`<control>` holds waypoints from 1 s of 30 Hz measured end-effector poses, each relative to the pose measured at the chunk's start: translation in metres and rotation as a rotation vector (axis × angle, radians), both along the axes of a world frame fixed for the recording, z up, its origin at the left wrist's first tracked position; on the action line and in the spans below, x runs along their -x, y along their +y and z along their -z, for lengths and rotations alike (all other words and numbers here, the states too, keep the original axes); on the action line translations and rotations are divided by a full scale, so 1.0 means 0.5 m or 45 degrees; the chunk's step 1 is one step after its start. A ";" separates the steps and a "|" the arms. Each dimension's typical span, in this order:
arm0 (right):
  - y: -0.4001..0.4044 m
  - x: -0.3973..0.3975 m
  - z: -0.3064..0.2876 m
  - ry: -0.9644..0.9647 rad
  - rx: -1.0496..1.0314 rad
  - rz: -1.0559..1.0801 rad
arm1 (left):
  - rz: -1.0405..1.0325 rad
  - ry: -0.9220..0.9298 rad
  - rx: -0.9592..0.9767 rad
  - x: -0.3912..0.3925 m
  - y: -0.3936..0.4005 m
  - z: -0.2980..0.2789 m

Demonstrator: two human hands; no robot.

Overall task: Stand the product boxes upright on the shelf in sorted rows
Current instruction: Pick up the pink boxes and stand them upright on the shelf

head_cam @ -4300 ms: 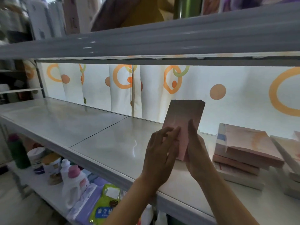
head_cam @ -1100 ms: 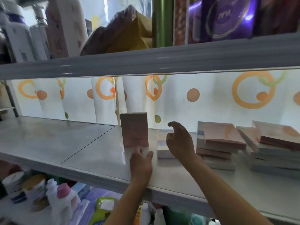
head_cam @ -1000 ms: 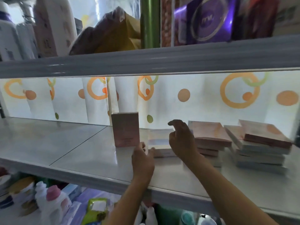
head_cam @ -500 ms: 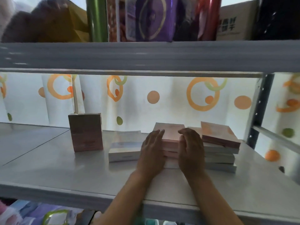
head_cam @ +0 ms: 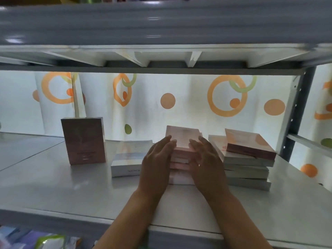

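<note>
The left hand [head_cam: 158, 162] and the right hand [head_cam: 206, 162] now hold the middle stack [head_cam: 181, 159] of flat pink boxes between them, fingers bent around its two sides. A second ago the left hand was at the upright box [head_cam: 83, 141] and the right hand hovered with nothing in it; both have moved right to the stack. This suggests the first box is finished and the next one is about to be taken. The upright box stands alone at the left, one white box [head_cam: 128, 163] lies flat beside the stack, and another pile [head_cam: 246, 159] waits at the right. The shelf [head_cam: 62, 186] is smooth and pale grey, under a second shelf board [head_cam: 161, 24], with a curtain [head_cam: 179, 105] of orange circles behind.
</note>
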State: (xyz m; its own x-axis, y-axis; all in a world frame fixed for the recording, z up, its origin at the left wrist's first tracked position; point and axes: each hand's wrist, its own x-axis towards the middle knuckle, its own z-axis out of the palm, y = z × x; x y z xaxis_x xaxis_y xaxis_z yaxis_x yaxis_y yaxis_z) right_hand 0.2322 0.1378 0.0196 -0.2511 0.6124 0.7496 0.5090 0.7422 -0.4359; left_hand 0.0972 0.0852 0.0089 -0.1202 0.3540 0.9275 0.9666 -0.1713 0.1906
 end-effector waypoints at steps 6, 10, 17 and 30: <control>-0.008 -0.007 -0.017 0.334 -0.353 -0.159 | 0.215 -0.612 -0.056 -0.012 -0.006 -0.010; -0.033 -0.013 -0.033 0.663 -0.248 -0.245 | 0.166 -0.712 0.026 -0.011 -0.012 -0.008; -0.035 -0.028 -0.052 1.017 0.374 -0.486 | 0.373 -1.018 0.084 -0.019 -0.041 -0.031; -0.009 -0.028 -0.053 1.052 0.837 -0.864 | 0.371 -1.167 0.042 0.016 -0.024 -0.016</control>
State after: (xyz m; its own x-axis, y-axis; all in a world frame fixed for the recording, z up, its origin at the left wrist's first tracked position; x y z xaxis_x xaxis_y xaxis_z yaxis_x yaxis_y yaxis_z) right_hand 0.2462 0.1334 0.0463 -0.2631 0.8609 0.4354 -0.4914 0.2688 -0.8284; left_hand 0.0891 0.0733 0.0168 -0.6967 0.5087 0.5058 0.3598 -0.3622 0.8599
